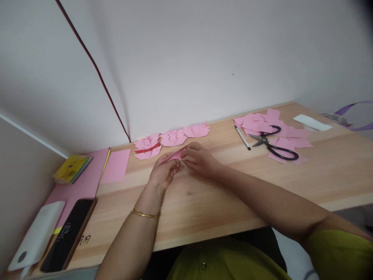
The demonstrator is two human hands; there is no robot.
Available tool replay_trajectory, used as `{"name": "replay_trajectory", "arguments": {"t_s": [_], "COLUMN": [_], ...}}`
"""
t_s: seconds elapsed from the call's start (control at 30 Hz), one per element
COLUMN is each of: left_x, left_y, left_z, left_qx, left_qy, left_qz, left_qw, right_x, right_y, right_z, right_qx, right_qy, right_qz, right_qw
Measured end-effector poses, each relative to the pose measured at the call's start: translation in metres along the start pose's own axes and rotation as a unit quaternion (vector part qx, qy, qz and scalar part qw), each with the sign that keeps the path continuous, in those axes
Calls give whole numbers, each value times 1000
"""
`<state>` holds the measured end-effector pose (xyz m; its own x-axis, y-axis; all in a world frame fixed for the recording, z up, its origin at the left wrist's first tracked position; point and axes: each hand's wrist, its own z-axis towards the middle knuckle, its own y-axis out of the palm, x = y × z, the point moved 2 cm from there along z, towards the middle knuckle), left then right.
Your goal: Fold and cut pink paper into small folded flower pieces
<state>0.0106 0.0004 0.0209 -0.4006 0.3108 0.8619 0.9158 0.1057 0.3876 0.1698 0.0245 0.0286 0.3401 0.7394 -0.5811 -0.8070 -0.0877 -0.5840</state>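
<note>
Holding pink paper [176, 155]; yellow packet [70, 168] lies left.

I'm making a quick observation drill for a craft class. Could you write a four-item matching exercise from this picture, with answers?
Column 1
1. Scissors
2. Gold bracelet
3. Yellow packet
4. Small pink paper

Column 2
A. Around the left forearm
B. Held between the left hand and right hand
C. Blades apart, beside a pen
D. On a large pink sheet

Right pairs: 1-C, 2-A, 3-D, 4-B
</note>
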Motion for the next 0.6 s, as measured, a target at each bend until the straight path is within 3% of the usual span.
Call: {"name": "replay_trajectory", "arguments": {"t_s": [0.1, 0.3, 0.47, 0.6], "left_x": [-1, 2, 5, 3], "left_y": [-1, 5, 8, 10], "left_z": [0, -5, -6, -5], "left_qx": [-13, -29, -7, -5], "left_qy": [-31, -79, 5, 60], "left_qz": [-19, -23, 13, 11], "left_qw": [999, 996, 1000, 998], "right_x": [-1, -6, -6, -5], "right_y": [-3, -4, -5, -4], "right_z": [0, -2, -1, 2], "right_qx": [15, 2, 15, -13], "right_qy": [-39, -36, -20, 14], "right_qz": [-71, -129, -85, -29], "right_qw": [997, 991, 996, 999]}}
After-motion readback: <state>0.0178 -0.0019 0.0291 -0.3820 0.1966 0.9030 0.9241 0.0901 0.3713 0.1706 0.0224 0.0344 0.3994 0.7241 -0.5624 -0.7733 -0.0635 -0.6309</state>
